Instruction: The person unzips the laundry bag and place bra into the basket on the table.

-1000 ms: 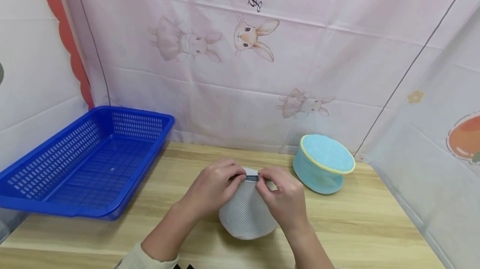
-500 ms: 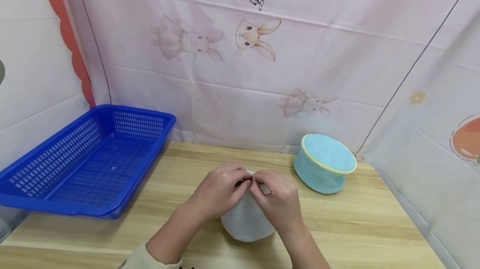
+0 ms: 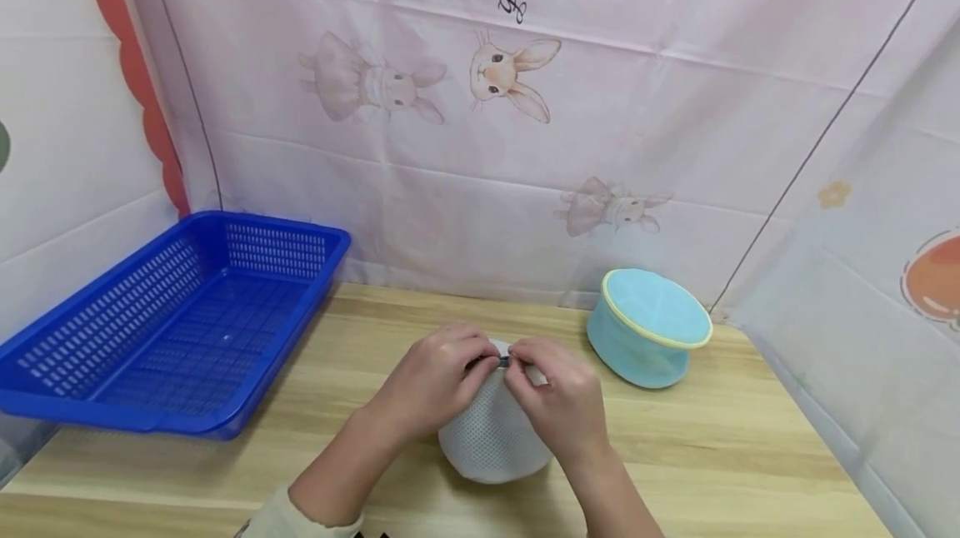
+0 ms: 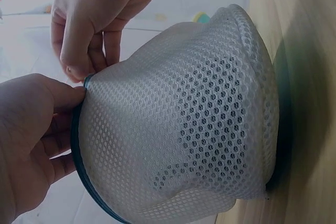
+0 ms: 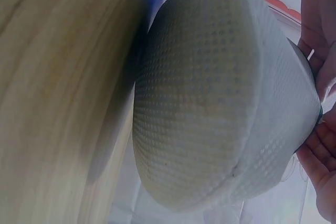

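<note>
Mesh bag [image 3: 491, 438] — pinched (dark trim [image 4: 77, 158])

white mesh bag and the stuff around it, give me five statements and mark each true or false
1. The left hand and right hand both pinch the white mesh bag at its dark edge. True.
2. The blue basket stands to the person's right. False: it stands to the person's left.
3. The light blue container, trimmed in yellow, is on the wooden table. True.
4. The white mesh bag is inside the blue basket. False: it is outside the basket, in front of the person.
5. The light blue container is held by the right hand. False: it is apart from both hands.
</note>
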`<state>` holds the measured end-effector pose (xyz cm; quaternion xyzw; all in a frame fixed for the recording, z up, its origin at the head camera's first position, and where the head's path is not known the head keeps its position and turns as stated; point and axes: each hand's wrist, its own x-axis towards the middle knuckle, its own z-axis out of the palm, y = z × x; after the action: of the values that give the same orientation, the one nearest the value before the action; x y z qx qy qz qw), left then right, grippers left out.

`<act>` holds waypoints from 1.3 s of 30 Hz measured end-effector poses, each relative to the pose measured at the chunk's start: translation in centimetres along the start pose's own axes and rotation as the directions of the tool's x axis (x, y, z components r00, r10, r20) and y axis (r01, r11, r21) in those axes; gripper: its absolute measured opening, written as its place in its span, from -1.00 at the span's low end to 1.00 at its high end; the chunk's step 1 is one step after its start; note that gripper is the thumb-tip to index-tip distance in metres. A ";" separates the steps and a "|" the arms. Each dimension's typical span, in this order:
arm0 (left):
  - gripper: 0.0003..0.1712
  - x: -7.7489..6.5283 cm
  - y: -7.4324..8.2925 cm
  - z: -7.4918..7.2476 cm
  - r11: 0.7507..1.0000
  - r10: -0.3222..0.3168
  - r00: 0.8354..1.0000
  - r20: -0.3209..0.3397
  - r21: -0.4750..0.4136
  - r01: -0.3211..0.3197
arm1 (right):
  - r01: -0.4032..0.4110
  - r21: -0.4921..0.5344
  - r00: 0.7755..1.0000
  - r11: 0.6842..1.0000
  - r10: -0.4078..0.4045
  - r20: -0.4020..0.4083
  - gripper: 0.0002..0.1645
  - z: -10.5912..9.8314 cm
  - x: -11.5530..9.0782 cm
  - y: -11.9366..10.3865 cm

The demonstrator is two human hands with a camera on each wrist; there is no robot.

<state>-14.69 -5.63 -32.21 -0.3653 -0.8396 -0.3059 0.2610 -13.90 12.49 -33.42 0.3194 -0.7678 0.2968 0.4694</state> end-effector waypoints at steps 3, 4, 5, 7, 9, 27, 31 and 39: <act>-0.97 0.0 -0.1 -0.1 1.000 -0.013 1.000 -0.001 0.000 0.013 | -0.012 0.004 1.000 1.000 0.012 -0.014 -0.82 -0.1 -0.1 0.2; -0.97 0.1 -0.1 -0.1 1.000 -0.016 1.000 0.000 0.000 0.016 | -0.019 0.008 1.000 1.000 0.020 -0.015 -0.81 -0.1 -0.1 0.2; -0.96 0.1 -0.1 -0.2 1.000 -0.019 1.000 0.001 0.001 0.019 | -0.017 0.006 1.000 1.000 0.017 -0.016 -0.81 -0.1 -0.1 0.3; -0.97 0.1 -0.1 -0.2 1.000 -0.025 1.000 0.004 0.002 0.025 | -0.023 0.006 1.000 1.000 0.023 -0.016 -0.81 -0.2 -0.1 0.3; -0.96 0.1 -0.1 -0.3 1.000 -0.028 1.000 0.007 0.004 0.028 | -0.028 -0.002 0.999 1.000 0.028 -0.019 -0.82 -0.3 -0.1 0.4; -0.96 0.1 -0.2 -0.4 1.000 -0.013 1.000 0.001 0.023 0.013 | -0.026 -0.038 0.999 0.999 0.024 -0.040 -0.87 -0.4 0.0 0.4; -0.97 0.1 -0.1 -0.2 1.000 0.015 1.000 -0.001 0.022 -0.015 | -0.010 -0.026 0.999 1.000 0.009 -0.031 -0.86 -0.1 0.0 0.1; -0.96 0.0 0.0 0.2 0.998 0.061 0.998 -0.016 0.001 -0.061 | -0.009 -0.001 1.000 1.000 0.009 0.008 -0.87 0.2 0.0 -0.6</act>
<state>-14.80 -5.47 -32.34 -0.3882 -0.8261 -0.3003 0.2769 -13.53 12.00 -33.42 0.3167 -0.7714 0.2971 0.4651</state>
